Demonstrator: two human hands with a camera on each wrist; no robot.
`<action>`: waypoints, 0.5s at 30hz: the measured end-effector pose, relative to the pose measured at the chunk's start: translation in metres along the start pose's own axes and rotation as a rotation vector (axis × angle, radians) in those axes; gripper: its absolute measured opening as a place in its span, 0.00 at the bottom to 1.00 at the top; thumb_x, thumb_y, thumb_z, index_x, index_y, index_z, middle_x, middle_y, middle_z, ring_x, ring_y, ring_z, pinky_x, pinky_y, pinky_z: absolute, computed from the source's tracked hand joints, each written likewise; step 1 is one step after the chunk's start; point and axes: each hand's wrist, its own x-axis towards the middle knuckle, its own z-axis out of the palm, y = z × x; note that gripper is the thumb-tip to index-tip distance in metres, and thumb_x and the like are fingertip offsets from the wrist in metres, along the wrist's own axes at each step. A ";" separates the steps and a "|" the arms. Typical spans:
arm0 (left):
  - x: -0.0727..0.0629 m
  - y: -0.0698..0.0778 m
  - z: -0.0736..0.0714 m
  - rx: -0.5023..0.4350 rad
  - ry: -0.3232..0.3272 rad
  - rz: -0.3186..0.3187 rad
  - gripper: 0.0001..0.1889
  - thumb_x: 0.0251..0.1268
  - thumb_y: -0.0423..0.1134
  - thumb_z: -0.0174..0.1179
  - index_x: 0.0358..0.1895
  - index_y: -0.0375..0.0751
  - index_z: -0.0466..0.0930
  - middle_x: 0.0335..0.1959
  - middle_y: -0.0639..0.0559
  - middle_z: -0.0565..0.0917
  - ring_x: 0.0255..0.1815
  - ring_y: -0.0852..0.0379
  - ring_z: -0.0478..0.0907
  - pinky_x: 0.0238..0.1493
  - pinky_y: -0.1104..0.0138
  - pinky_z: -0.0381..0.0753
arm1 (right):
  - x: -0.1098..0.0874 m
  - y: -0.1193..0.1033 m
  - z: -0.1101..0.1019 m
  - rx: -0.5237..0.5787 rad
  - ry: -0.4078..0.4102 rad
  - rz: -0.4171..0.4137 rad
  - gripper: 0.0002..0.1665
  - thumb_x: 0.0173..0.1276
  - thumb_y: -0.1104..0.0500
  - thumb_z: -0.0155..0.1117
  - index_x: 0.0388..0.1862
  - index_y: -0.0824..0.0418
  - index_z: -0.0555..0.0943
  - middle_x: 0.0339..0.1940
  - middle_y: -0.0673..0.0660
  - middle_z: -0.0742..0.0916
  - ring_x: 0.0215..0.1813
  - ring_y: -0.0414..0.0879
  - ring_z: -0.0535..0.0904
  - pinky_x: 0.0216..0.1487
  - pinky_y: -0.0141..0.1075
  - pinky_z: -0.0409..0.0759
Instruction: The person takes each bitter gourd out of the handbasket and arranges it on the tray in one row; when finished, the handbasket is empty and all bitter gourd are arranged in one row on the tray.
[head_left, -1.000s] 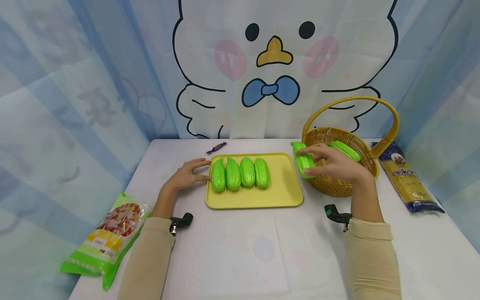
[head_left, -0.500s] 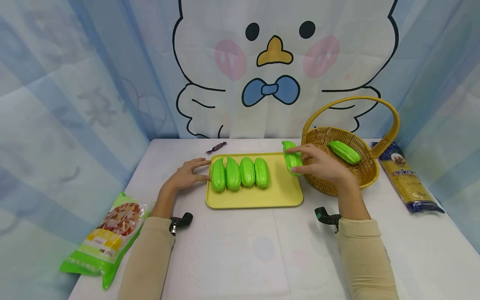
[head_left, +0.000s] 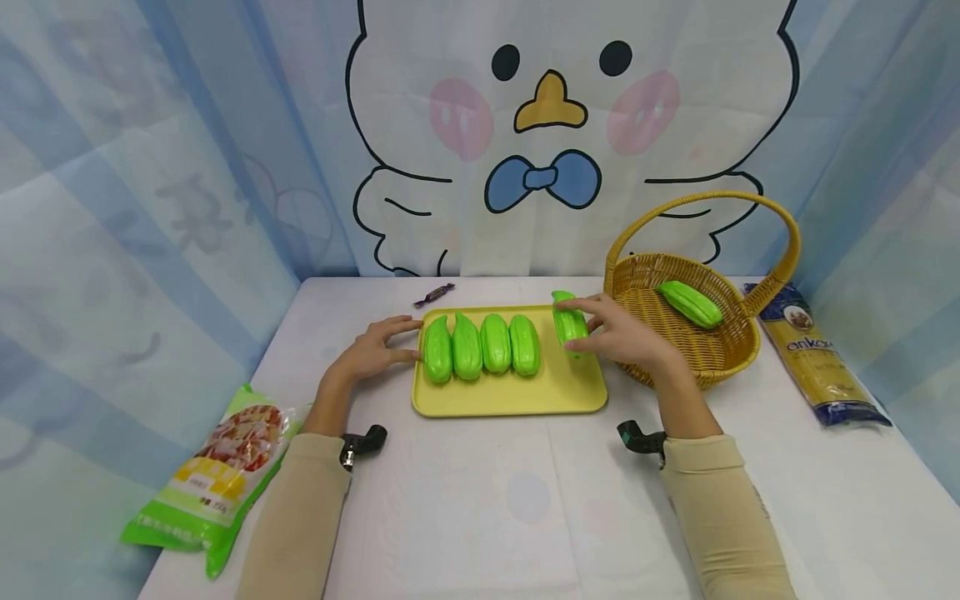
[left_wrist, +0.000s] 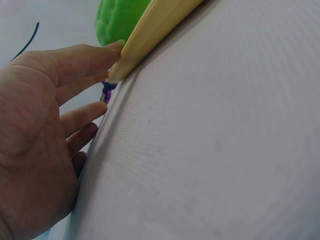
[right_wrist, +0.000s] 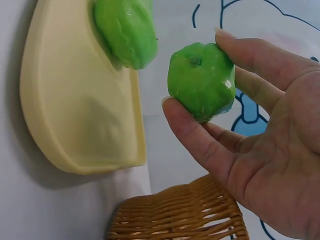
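My right hand pinches a shiny green ribbed gourd between thumb and fingers, above the right part of a yellow tray. In the right wrist view this gourd appears end-on, raised off the tray. Several similar gourds lie side by side on the tray's left half. At the tray's left edge my left hand touches the rim with thumb and forefinger spread. The left wrist view has the thumb on the tray rim, with the other fingers loosely extended.
A wicker basket with a tall handle stands right of the tray, one gourd inside. Beyond it lies a gold-and-blue packet. A wrapped candy lies behind the tray, and a green food bag at the left.
My right hand has carried the gourd leftward from the basket's edge to over the right side of the tray. The left hand has stayed in place at the tray's edge.
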 end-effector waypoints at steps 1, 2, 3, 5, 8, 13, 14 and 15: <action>0.000 0.000 0.000 0.000 0.000 -0.001 0.37 0.66 0.57 0.68 0.78 0.58 0.70 0.84 0.48 0.60 0.87 0.38 0.45 0.79 0.30 0.42 | 0.001 0.001 0.002 -0.011 0.002 0.009 0.41 0.68 0.53 0.76 0.78 0.50 0.72 0.72 0.65 0.68 0.62 0.64 0.72 0.51 0.45 0.78; 0.000 0.000 0.000 0.001 -0.001 -0.001 0.37 0.66 0.56 0.68 0.78 0.57 0.70 0.84 0.48 0.60 0.87 0.38 0.45 0.79 0.29 0.42 | 0.002 0.001 0.004 -0.018 0.002 0.015 0.41 0.67 0.53 0.76 0.78 0.50 0.72 0.72 0.65 0.68 0.62 0.64 0.72 0.51 0.45 0.78; 0.000 0.001 0.000 0.001 -0.001 -0.002 0.37 0.66 0.56 0.68 0.78 0.57 0.70 0.84 0.48 0.60 0.87 0.38 0.45 0.79 0.30 0.42 | 0.003 0.001 0.005 -0.024 0.002 0.021 0.41 0.67 0.54 0.76 0.78 0.50 0.72 0.72 0.65 0.68 0.62 0.64 0.71 0.50 0.45 0.78; -0.001 0.001 0.000 -0.001 0.000 0.001 0.37 0.66 0.55 0.68 0.78 0.56 0.70 0.84 0.47 0.60 0.87 0.38 0.46 0.80 0.30 0.43 | 0.005 0.001 0.008 -0.039 0.002 0.027 0.41 0.68 0.55 0.76 0.78 0.50 0.72 0.72 0.66 0.67 0.61 0.64 0.72 0.49 0.45 0.78; -0.001 0.001 0.000 -0.003 0.001 0.004 0.37 0.66 0.55 0.69 0.78 0.56 0.70 0.84 0.47 0.60 0.87 0.38 0.46 0.80 0.31 0.43 | 0.006 0.001 0.012 -0.046 -0.010 0.026 0.41 0.68 0.56 0.75 0.78 0.51 0.71 0.72 0.67 0.67 0.60 0.63 0.73 0.48 0.44 0.78; -0.001 0.001 0.000 -0.001 0.001 0.002 0.37 0.66 0.56 0.68 0.78 0.56 0.70 0.84 0.47 0.61 0.87 0.38 0.46 0.80 0.31 0.43 | 0.008 0.000 0.019 -0.055 -0.035 0.026 0.41 0.69 0.57 0.74 0.79 0.52 0.70 0.72 0.68 0.67 0.60 0.62 0.73 0.50 0.44 0.78; -0.001 0.001 0.000 -0.002 0.002 0.002 0.37 0.66 0.56 0.68 0.78 0.56 0.70 0.84 0.47 0.61 0.87 0.38 0.46 0.80 0.31 0.43 | 0.008 0.000 0.020 -0.061 -0.037 0.023 0.41 0.69 0.57 0.74 0.79 0.52 0.70 0.72 0.69 0.68 0.60 0.62 0.74 0.51 0.45 0.78; -0.001 0.002 0.001 -0.002 0.002 0.001 0.37 0.66 0.56 0.68 0.78 0.56 0.70 0.84 0.47 0.61 0.87 0.38 0.46 0.80 0.31 0.43 | 0.009 0.000 0.021 -0.070 -0.039 0.020 0.41 0.69 0.57 0.74 0.79 0.53 0.70 0.72 0.69 0.68 0.60 0.63 0.74 0.51 0.46 0.78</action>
